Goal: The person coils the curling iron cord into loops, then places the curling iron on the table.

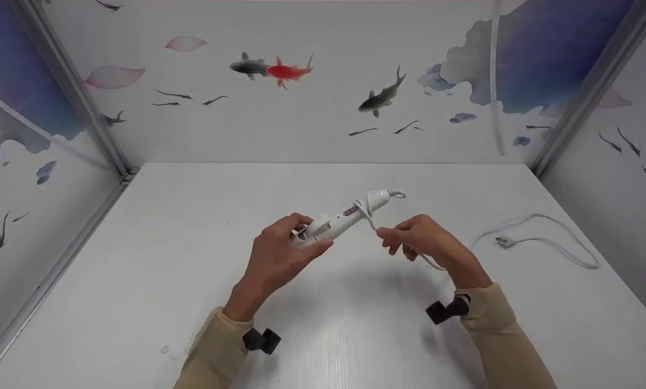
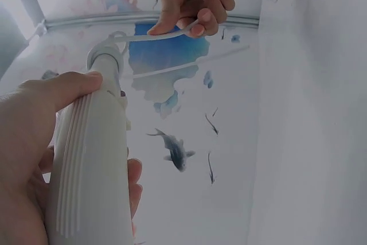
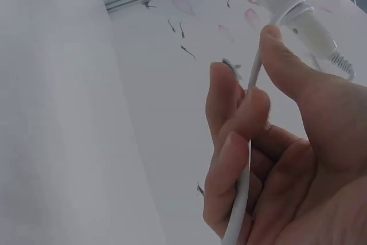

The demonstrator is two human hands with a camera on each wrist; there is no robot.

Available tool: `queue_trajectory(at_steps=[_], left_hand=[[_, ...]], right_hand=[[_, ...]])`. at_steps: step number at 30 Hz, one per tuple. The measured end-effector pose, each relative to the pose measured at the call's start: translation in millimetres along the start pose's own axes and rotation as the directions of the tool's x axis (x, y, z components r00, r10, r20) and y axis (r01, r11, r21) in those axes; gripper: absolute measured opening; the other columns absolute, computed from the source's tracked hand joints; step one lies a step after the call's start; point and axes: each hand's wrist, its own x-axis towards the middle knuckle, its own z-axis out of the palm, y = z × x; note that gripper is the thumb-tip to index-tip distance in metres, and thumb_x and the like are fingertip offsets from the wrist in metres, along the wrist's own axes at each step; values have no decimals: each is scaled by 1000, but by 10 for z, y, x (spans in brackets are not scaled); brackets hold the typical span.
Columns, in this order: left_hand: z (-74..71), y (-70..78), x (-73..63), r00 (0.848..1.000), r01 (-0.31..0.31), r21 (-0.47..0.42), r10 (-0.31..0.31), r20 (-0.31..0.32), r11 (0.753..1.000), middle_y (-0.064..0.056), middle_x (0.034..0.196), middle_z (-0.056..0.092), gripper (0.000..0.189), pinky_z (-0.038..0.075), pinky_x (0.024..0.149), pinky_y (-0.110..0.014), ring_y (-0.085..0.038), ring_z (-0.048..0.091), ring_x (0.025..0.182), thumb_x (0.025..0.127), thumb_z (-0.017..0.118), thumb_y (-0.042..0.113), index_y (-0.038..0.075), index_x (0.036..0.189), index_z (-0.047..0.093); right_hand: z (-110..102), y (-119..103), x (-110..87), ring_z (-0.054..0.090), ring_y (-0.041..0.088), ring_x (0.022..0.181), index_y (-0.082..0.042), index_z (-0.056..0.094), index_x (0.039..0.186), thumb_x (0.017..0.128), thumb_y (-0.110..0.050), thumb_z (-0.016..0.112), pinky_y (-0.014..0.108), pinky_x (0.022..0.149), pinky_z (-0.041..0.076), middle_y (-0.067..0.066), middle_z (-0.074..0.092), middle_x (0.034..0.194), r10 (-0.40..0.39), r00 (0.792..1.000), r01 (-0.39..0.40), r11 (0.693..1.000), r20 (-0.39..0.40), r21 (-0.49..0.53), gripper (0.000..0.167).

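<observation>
While I watch remotely, the left hand [image 1: 280,251] grips a ribbed white plastic hair iron [image 1: 338,223] above mid-table [image 1: 155,243] | right hand [image 1: 423,237] pinches its slim smooth cord [image 3: 242,199], looped round the iron | plug [image 1: 505,242] lies right

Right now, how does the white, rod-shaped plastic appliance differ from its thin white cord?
The white, rod-shaped plastic appliance is thick and straight; the thin white cord is slender and curved. The left hand grips the appliance, while the right hand holds the cord. The appliance is held above the white table, whereas part of the cord lies on it. Both are white, and the cord wraps around the appliance.
</observation>
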Motion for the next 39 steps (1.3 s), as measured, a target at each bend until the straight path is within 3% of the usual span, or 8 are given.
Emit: queue_trajectory(at_steps=[5,9,15,20,25,32,36,39], left_hand=[[12,-11,-9,999,-34,-15,34,33,999,-6,102,72,39,55,70,-32,-16,64,82,83,80,35,11,112,68],[21,-8,-19,992,-52,-41,57,115,998,-2,100,71,38,52,69,-28,-13,62,80,83,80,37,13,110,69],[60,-22,-39,974,-155,-47,161,159,987,-1,95,72,34,51,68,-24,-12,61,77,82,82,32,11,106,70],[80,-48,-53,961,-238,18,232,153,971,0,95,73,34,52,69,-24,-11,63,78,81,83,31,11,104,70],[104,-53,-49,947,-265,23,256,194,964,0,96,73,35,52,70,-24,-11,64,79,81,84,34,13,105,71],[125,-46,-53,919,-306,53,281,277,951,2,94,73,33,51,69,-23,-9,62,76,79,85,35,15,103,72],[148,-45,-73,920,-299,96,260,295,949,3,92,74,34,50,68,-22,-9,61,75,79,84,37,16,102,72],[160,-27,-72,932,-265,125,221,287,956,2,92,74,34,49,67,-23,-11,61,74,80,83,38,15,102,71]], right_hand=[[35,23,22,45,10,59,-6,77,95,90,-42,71,24,59,40,-3,67,75,-16,1000,16,1000,0,3,37],[57,46,32,46,10,60,-3,74,103,92,-29,71,23,57,40,-2,67,77,-87,996,86,995,14,45,28],[56,67,49,48,10,64,3,72,94,90,-4,65,25,59,41,-5,62,71,-132,978,139,990,-159,32,11],[32,22,40,58,11,80,-2,78,97,88,-21,76,26,71,49,-7,73,83,-107,970,117,992,-219,35,21],[-59,-17,-33,62,12,79,-5,78,104,80,-37,83,26,68,52,-4,76,91,-65,977,80,995,-205,66,40],[-56,-122,-158,64,17,89,-10,81,97,81,-34,83,31,76,52,3,77,95,-150,973,142,988,-176,-60,29],[19,-205,-225,62,18,83,-12,81,93,83,-29,82,32,74,51,4,77,91,-209,964,190,974,-165,-121,20],[35,-265,-297,58,18,78,-10,81,95,86,-25,79,30,69,51,6,75,89,-256,952,230,960,-170,-159,17]])
